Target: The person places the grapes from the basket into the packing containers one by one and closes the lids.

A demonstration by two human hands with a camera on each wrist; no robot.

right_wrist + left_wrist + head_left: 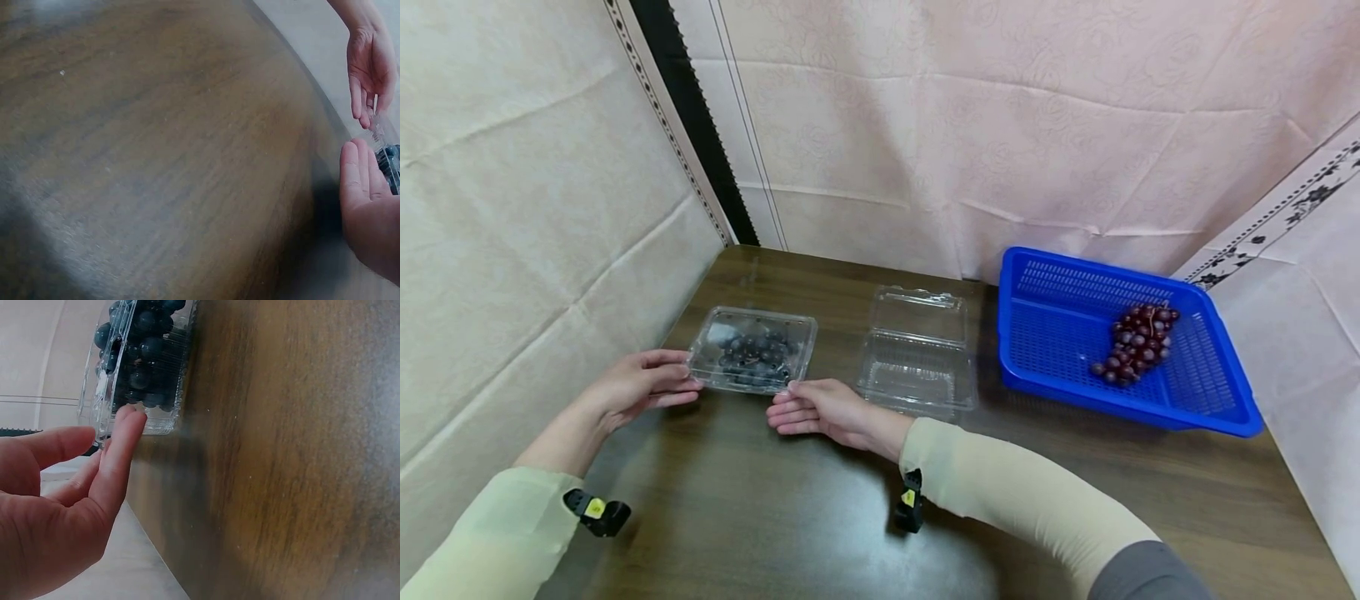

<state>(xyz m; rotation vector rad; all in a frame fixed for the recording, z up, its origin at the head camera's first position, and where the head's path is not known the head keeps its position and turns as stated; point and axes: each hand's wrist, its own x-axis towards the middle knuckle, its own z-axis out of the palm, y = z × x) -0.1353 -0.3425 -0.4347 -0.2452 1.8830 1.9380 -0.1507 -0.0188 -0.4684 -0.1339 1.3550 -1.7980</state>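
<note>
On the left of the table is a clear plastic clamshell box point(752, 346) with its lid down, holding dark grapes point(147, 356). My left hand point(643, 386) is at its near left corner. In the left wrist view, the thumb and fingers lie either side of the lid's rim, pinching it. My right hand point(827, 414) has its thumb on the near right corner, the other fingers extended just below that edge. The right wrist view shows these fingers point(355, 172) long and side by side, partly hiding the box.
A second clear clamshell box point(917, 371) lies with its lid raised back, right of the grape-filled one. Farther right stands a blue plastic basket point(1052, 385) with a bunch of red grapes point(1138, 343) inside. Patterned cloth point(970, 125) hangs behind the wooden table point(752, 508).
</note>
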